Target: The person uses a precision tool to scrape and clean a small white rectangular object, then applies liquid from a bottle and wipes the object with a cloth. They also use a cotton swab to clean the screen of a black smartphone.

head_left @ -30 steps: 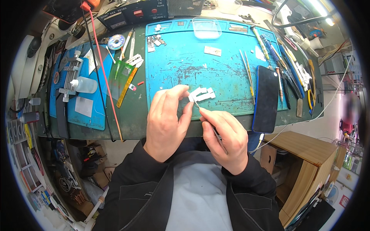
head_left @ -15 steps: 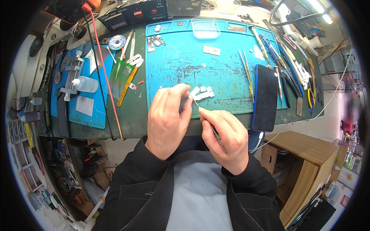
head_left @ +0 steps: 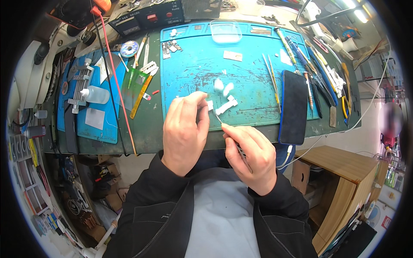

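1. Blue, scuffed, rectangular work mat lies on the dark green tabletop.
2. Toward the mat's near edge sit two blurred, rounded white pieces and, nearer that edge, a short slanting row of small white blocks.
3. Above the mat's near edge, the bare left hand curves thumb and forefinger beside a small, squarish white piece; whether its grip pinches the piece, I cannot tell.
4. Also at that edge, the right hand has its grip closed on a slim metal tool, the tip between row and squarish piece.
5. Handling looks under way: the rounded pieces lie loose on the mat, the row's blocks sit close together, and how many are finished cannot be told.
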`<control>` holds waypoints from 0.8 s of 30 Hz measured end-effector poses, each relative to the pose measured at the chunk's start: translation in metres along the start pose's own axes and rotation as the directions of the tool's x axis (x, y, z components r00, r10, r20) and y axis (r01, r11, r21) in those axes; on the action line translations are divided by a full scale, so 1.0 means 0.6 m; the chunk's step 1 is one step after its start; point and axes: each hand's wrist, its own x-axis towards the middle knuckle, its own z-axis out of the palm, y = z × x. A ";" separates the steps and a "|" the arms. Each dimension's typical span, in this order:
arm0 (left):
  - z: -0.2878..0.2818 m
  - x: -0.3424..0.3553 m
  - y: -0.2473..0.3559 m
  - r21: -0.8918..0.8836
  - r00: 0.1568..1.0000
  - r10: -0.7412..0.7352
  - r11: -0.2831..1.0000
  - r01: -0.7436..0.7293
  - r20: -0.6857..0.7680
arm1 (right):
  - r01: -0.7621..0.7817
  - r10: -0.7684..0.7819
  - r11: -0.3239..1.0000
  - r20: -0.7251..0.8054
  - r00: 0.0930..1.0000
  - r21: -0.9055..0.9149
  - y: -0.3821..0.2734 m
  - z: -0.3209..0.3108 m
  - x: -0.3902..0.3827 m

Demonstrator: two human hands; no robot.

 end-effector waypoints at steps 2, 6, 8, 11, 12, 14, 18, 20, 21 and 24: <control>0.000 0.000 0.001 -0.002 1.000 -0.003 1.000 0.003 0.000 | -0.003 0.003 1.000 -0.001 1.000 0.000 -0.002 -0.003 -0.001; -0.001 0.001 0.004 -0.002 1.000 -0.007 1.000 0.007 -0.007 | -0.011 0.011 1.000 -0.005 1.000 0.012 -0.001 -0.006 -0.009; -0.001 0.001 0.004 0.012 1.000 -0.001 1.000 0.001 -0.005 | 0.011 -0.010 1.000 -0.015 1.000 0.015 0.001 -0.006 -0.014; -0.008 0.001 0.005 0.016 1.000 -0.010 1.000 0.010 0.021 | 0.050 -0.049 0.998 -0.029 0.998 0.029 0.001 -0.014 -0.022; -0.010 0.003 0.004 0.012 0.999 -0.020 1.000 0.020 0.035 | 0.061 -0.060 0.998 -0.030 0.998 0.033 0.002 -0.019 -0.021; -0.021 0.009 0.007 -0.003 0.995 -0.002 1.000 0.003 0.101 | 0.055 -0.053 0.998 -0.100 0.994 0.016 0.001 -0.030 -0.025; -0.034 0.021 0.029 0.050 0.966 0.061 0.996 -0.076 0.252 | -0.028 0.013 0.997 -0.205 0.979 -0.070 0.000 -0.081 -0.016; -0.029 0.026 0.032 0.046 0.963 0.059 0.996 -0.074 0.264 | -0.035 0.004 0.989 -0.204 0.979 -0.146 0.010 -0.110 -0.006; -0.031 0.030 0.032 0.042 0.957 0.068 0.996 -0.083 0.282 | -0.012 -0.026 0.978 -0.182 0.983 -0.209 0.017 -0.129 0.004; -0.034 0.034 0.024 0.050 0.945 0.103 0.991 -0.124 0.310 | -0.008 -0.024 0.921 -0.076 0.997 -0.389 0.031 -0.177 0.034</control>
